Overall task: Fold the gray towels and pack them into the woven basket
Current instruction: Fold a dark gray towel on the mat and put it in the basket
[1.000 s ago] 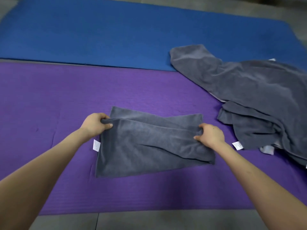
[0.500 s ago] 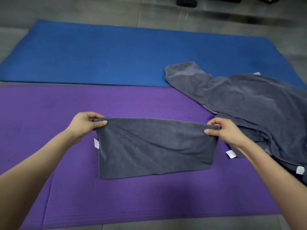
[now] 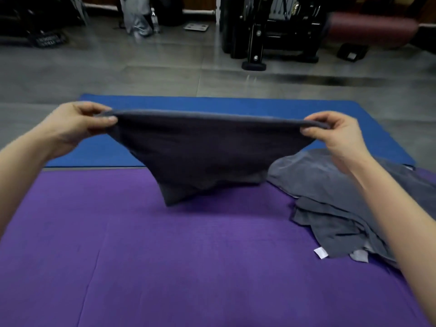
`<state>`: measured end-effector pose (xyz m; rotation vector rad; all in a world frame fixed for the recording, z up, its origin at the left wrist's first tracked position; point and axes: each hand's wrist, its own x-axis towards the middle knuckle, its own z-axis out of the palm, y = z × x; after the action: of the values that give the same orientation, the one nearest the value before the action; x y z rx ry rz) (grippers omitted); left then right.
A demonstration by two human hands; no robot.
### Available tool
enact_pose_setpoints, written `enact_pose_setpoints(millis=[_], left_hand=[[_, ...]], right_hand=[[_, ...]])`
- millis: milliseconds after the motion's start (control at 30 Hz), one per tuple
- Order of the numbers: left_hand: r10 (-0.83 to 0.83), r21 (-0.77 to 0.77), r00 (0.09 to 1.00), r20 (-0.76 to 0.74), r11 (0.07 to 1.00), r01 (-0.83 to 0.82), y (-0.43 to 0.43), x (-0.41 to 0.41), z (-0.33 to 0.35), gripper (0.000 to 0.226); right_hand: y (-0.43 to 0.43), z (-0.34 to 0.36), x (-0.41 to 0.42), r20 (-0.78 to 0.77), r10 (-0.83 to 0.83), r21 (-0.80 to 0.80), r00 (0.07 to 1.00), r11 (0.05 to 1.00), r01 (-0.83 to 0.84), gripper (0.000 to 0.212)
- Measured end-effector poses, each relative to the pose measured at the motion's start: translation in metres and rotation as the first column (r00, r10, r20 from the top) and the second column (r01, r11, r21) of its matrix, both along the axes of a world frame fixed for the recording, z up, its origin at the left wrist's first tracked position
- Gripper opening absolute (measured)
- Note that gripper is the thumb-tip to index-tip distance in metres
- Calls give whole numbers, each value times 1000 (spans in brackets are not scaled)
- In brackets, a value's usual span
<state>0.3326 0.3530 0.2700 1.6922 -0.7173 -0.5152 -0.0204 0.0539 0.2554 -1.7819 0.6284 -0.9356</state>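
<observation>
Gray folded terry towel [image 3: 207,159] hangs above the purple foam mat [image 3: 188,267], left hand [image 3: 77,125] and right hand [image 3: 335,135] fingers pinching its top corners; a loose pinch could let layers slip apart.

A towel [image 3: 207,152] is held up in the middle, above the near mat [image 3: 188,267]. Its top edge is pinched at 9 o'clock by the left hand [image 3: 77,123] and at 3 o'clock by the right hand [image 3: 337,135]. Its lowest corner is hung just over the near mat. A far mat [image 3: 94,154] is laid behind the near mat, at 12 o'clock, edge beside edge. A pile of towels [image 3: 330,190] is spread at 4 o'clock, mostly on the near mat and partly on the far mat. A small tag [image 3: 320,253] is seen at the pile's near edge. Floor [image 3: 141,74] is found behind the far mat, and a machine stand [image 3: 259,43] is set on it at 1 o'clock.
</observation>
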Motion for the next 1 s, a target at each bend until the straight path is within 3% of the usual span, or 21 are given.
enact_pose_setpoints(millis=[33, 67, 100, 133, 167, 200, 300, 467, 533, 600, 667, 767, 867, 933, 1000], left_hand=[[-99, 102, 995, -14, 990, 100, 11, 0, -2, 14], [-187, 249, 982, -13, 951, 184, 21, 0, -7, 28], [-277, 417, 961, -4, 873, 253, 30, 0, -15, 52], [-346, 541, 938, -22, 785, 302, 36, -2, -27, 61], [-407, 638, 911, -69, 684, 354, 41, -8, -39, 55], [-465, 705, 872, -155, 567, 427, 45, -16, -50, 41], [-502, 768, 785, -363, 316, 557, 55, -40, -86, 20], [-453, 694, 603, -656, -50, 718, 75, -74, -153, 22], [-420, 623, 525, -740, -136, 770, 81, -85, -171, 24], [-404, 594, 515, -756, -94, 799, 84, -87, -183, 22], [-368, 604, 573, -732, 37, 796, 83, -82, -193, 20], [-309, 673, 759, -573, 352, 651, 78, -64, -209, 24], [-139, 647, 901, -411, 652, 396, 65, -47, -230, 11], [-54, 622, 941, -335, 737, 264, 52, -42, -242, 9], [-1, 650, 979, -203, 748, 136, 40, -34, -258, 10]], right_hand=[[0, -8, -7, -50, 48, 29, 998, 999, -47, 39], [1, -19, -14, -107, 96, 76, 990, 993, -88, 41], [3, -32, -21, -172, 156, 133, 973, 982, -134, 40], [6, -48, -29, -244, 236, 196, 941, 962, -191, 33], [10, -65, -38, -311, 324, 271, 893, 931, -244, 22], [14, -83, -46, -364, 400, 355, 841, 895, -271, 27], [29, -136, -72, -441, 577, 570, 687, 772, -283, 61], [52, -181, -108, -427, 800, 775, 422, 564, -285, 62], [54, -190, -114, -389, 863, 834, 322, 478, -276, 59], [51, -199, -114, -390, 868, 840, 307, 472, -268, 57], [46, -206, -105, -415, 833, 823, 364, 515, -240, 47], [35, -213, -78, -506, 671, 730, 541, 668, -145, 22], [22, -224, -39, -571, 443, 579, 691, 814, -43, 25], [14, -233, -12, -623, 334, 456, 707, 890, -18, 28], [2, -250, 15, -728, 216, 264, 650, 964, -24, 29]])
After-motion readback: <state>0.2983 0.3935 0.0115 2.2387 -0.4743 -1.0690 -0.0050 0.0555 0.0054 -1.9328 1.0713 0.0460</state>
